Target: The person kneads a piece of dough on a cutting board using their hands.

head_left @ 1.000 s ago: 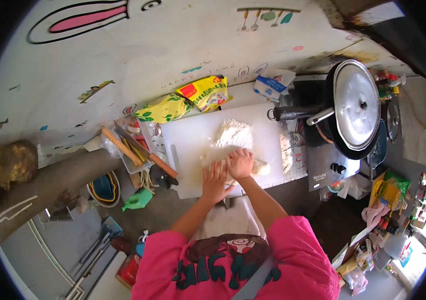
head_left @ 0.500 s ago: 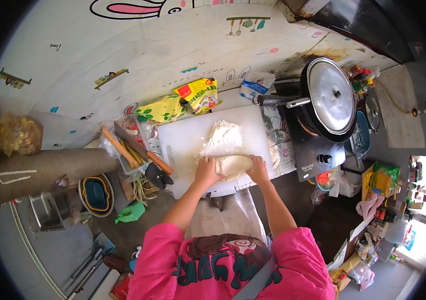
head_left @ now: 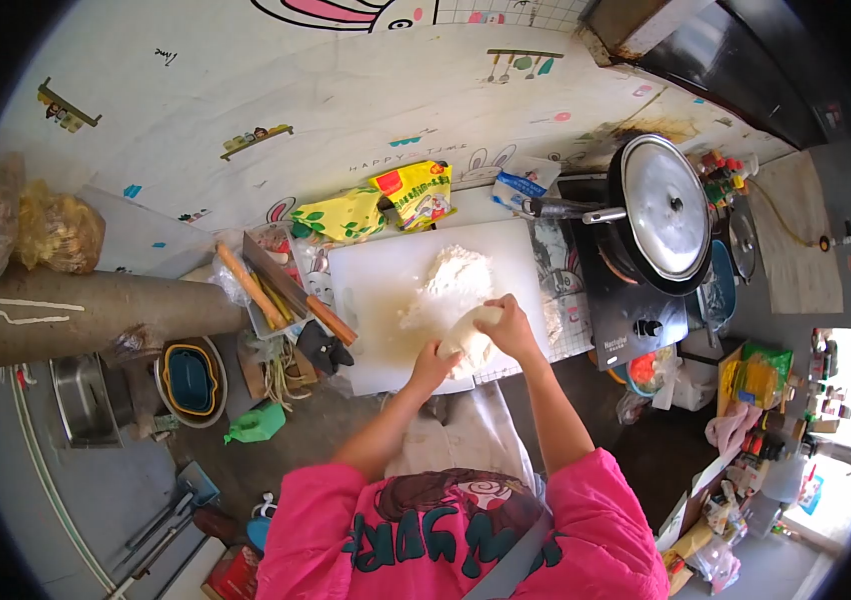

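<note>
A piece of pale dough is held at a slant over the near edge of the white cutting board. My left hand grips its lower left end. At its upper right end, my right hand is closed with the fingers curled over the dough. Just beyond the dough, a heap of white flour lies on the board, with loose flour scattered around it.
A knife with a wooden handle lies across a box left of the board. Behind the board stand yellow bags. To the right, a lidded pan sits on a black cooktop, its handle pointing toward the board.
The dough has turned from level to slanted, its right end now farther from me. My right hand has moved up and my left hand slightly down and right. The view has shifted a little.
</note>
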Tool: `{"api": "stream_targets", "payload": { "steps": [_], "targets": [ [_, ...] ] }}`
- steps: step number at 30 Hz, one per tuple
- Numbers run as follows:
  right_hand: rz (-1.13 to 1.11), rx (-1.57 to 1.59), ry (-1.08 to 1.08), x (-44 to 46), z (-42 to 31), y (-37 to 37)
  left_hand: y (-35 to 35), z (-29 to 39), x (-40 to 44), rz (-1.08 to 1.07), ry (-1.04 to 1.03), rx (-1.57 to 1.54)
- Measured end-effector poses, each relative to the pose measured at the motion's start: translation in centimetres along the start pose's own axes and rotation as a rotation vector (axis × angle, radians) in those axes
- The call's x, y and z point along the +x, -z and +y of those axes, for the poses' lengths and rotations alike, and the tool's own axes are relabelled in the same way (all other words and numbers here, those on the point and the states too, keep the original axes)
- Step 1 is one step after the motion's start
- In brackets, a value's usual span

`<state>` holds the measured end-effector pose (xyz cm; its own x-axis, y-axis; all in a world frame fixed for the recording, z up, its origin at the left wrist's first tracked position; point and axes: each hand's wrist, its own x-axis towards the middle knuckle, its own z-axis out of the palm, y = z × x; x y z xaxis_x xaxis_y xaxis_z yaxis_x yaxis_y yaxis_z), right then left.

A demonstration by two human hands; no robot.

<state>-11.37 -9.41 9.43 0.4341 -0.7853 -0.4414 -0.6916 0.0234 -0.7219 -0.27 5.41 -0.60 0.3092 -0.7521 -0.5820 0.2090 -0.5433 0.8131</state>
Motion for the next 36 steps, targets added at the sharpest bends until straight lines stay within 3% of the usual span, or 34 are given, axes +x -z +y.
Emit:
{"api": "stream_targets", "payload": {
  "steps": [3, 5, 8, 10, 11, 13, 16, 19, 25, 28, 31, 34, 36],
  "targets": [
    [0.054, 0.074, 0.151, 1.6, 1.4, -2.2, -0.4, -0.1, -0.1, 0.064, -0.087, 0.298],
    [0.128, -0.180, 0.418, 2.9, 4.0, -4.8, -0.6, -0.7, 0.7, 0.154, -0.149, 0.670],
    [0.212, -0.194, 0.257, 2.9, 3.0, -6.4, -0.4, 2.4, -0.2, 0.351, -0.583, 0.626],
    [0.223, -0.223, 0.040, 2.6, 1.2, -6.5, -0.4, 1.5, 1.8, 0.215, -0.627, 0.634],
    [0.333, -0.253, 0.059, 2.7, 2.0, -7.7, -0.6, 0.8, 2.7, 0.146, -0.650, 0.636],
    [0.422, -0.331, -0.009, 2.4, 1.8, -8.7, -0.9, 2.2, 2.3, 0.140, -0.557, 0.607],
    [0.488, -0.646, 0.213, 4.8, 8.0, -11.9, -0.8, 3.9, 2.0, 0.158, -0.470, 0.639],
    [0.407, -0.587, 0.025, 5.7, 7.5, -11.4, -0.6, 3.7, 2.6, 0.158, -0.479, 0.713],
    [0.624, -0.645, -0.268, 8.6, 5.1, -11.4, -0.8, 3.8, 4.0, 0.097, -0.402, 0.777],
    [0.496, -0.540, -0.385, 9.9, 3.8, -9.7, -0.6, 4.6, 3.8, 0.082, -0.426, 0.787],
    [0.350, -0.578, -0.322, 9.1, 0.0, -5.1, -0.6, 5.6, 3.5, 0.069, -0.395, 0.798],
    [0.336, -0.536, -0.354, 9.1, -2.1, -3.4, -0.4, 5.1, 3.4, 0.056, -0.354, 0.795],
    [0.401, -0.621, -0.373, 10.5, 0.7, -5.3, -0.5, 4.8, 3.1, 0.054, -0.339, 0.797]
  ]
}}
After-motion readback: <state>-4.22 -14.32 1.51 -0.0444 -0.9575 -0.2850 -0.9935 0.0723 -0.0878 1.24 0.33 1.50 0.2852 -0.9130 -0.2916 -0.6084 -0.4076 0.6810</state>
